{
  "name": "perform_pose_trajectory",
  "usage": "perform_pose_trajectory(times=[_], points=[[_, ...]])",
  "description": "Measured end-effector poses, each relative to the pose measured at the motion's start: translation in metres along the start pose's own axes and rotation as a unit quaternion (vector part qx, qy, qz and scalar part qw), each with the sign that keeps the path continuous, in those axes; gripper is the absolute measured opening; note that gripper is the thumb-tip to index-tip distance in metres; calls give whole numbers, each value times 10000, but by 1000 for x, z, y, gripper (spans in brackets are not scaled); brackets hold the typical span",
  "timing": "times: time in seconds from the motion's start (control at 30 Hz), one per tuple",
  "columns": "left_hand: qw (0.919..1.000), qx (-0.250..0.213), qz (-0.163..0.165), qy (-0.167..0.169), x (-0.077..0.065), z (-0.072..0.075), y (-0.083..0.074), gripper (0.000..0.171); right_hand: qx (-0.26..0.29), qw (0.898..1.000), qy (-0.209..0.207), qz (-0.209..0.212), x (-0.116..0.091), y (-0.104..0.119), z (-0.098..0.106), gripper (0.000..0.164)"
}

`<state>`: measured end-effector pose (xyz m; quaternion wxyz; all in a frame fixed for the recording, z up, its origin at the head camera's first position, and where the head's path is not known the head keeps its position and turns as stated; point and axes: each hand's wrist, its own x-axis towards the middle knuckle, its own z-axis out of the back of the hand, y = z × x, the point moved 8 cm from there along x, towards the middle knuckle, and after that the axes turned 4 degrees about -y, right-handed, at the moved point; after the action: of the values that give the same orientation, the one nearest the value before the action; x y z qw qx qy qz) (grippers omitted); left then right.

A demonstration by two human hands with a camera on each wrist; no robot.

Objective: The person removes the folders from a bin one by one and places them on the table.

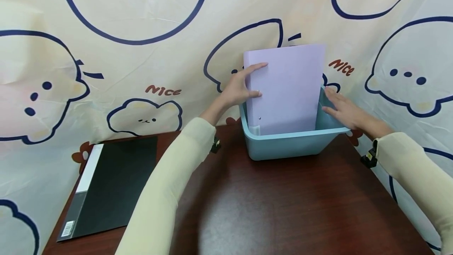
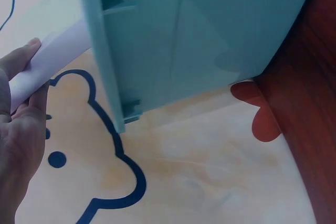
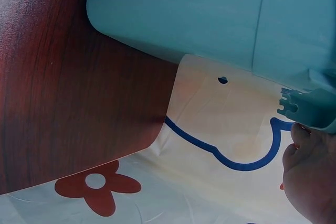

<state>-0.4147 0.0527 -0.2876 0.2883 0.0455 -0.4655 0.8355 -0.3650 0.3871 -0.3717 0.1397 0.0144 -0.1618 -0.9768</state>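
A light purple file folder (image 1: 286, 89) stands upright in a blue plastic bin (image 1: 283, 146), its lower end hidden behind the front wall. My left hand (image 1: 238, 87) grips the folder by its left edge, with thumb and fingers spread across that side. From the left wrist view, the folder's narrow edge (image 2: 58, 59) lies between the thumb and fingers of that hand. On the bin's right side, my right hand (image 1: 341, 109) holds the rim, thumb inside. The right wrist view has only part of this hand (image 3: 312, 174), by the handle (image 3: 315, 109) on the outside.
A black folder (image 1: 118, 186) with a white strip along its edge lies flat at the table's left. The bin sits near the back of the dark wooden table (image 1: 283, 204). Behind it hangs a cartoon-printed cloth (image 1: 152, 62).
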Motion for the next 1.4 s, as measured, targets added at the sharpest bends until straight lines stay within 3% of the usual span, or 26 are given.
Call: perform_pose_trajectory(times=[0.7,1.1,1.4], points=[[9969,-562,-339,-444,-3,42,-20,91,9,10000,91,-39,0,1,1,82],[9946,-550,-74,-872,-2,78,-25,92,2,9999,48,-93,0,0,1,82],[9862,-1177,97,-1156,-3,104,-20,95,20,10000,36,-62,2,3,0,81]])
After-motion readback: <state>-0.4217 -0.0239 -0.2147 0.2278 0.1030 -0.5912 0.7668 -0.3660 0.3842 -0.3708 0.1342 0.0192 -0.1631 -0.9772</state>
